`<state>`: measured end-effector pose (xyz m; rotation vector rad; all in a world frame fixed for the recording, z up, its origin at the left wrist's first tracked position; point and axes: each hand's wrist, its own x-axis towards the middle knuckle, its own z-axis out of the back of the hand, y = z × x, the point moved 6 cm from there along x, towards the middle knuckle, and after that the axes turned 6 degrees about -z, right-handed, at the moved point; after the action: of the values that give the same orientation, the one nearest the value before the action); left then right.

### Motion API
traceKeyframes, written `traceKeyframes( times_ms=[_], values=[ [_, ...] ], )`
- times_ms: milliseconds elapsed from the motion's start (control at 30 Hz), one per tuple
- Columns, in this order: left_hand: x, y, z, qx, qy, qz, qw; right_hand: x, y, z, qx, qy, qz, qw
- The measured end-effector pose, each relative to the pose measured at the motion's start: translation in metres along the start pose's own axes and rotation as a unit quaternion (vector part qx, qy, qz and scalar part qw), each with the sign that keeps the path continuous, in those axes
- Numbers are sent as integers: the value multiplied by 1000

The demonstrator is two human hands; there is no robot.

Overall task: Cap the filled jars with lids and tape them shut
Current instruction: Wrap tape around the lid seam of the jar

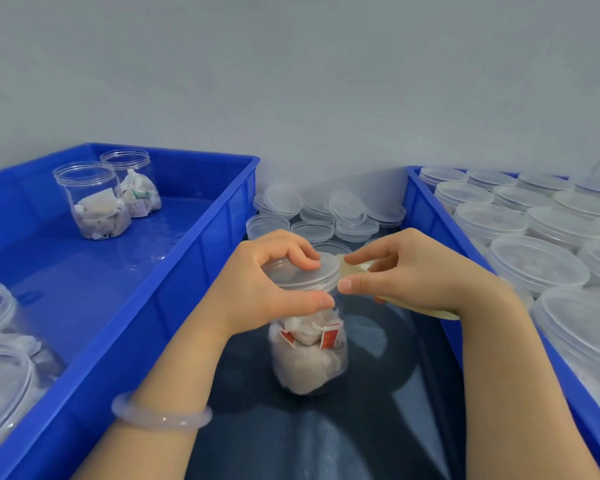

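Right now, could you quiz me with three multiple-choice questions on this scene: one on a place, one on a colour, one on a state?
1. Where do the loose lids lie?
A. On a shelf
B. Between the left tray and the right tray
C. In a sack
2. What colour are both trays?
A. Blue
B. Red
C. Green
3. The jar under the left hand is:
A. Empty
B. Tipped over
C. Filled, lid on
Answers: 1 B, heaped on the dark table between them; 2 A, both walls are blue; 3 C, packets fill it and the hand grips its lid.
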<state>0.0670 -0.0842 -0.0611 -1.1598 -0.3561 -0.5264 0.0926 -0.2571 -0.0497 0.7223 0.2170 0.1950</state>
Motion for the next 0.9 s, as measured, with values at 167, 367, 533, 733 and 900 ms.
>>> traceKeyframes(
  times_ms=[167, 367, 533, 733, 900],
  values=[
    [12, 3, 0, 11, 47, -14, 999, 6, -4, -4, 1, -20, -3, 1000],
    [25, -8, -9, 105, 231, 24, 967, 8, -2, -8, 8, -11, 3, 1000],
    [27, -18, -22, 215, 290, 33, 932, 10, -1, -13, 28, 51, 33, 998],
    [19, -10, -9, 202, 140, -15, 969, 10, 6, -15, 56, 33, 68, 996],
    [21, -8, -10, 311, 121, -71, 940, 18, 6, -31, 41, -27, 62, 997]
  ],
)
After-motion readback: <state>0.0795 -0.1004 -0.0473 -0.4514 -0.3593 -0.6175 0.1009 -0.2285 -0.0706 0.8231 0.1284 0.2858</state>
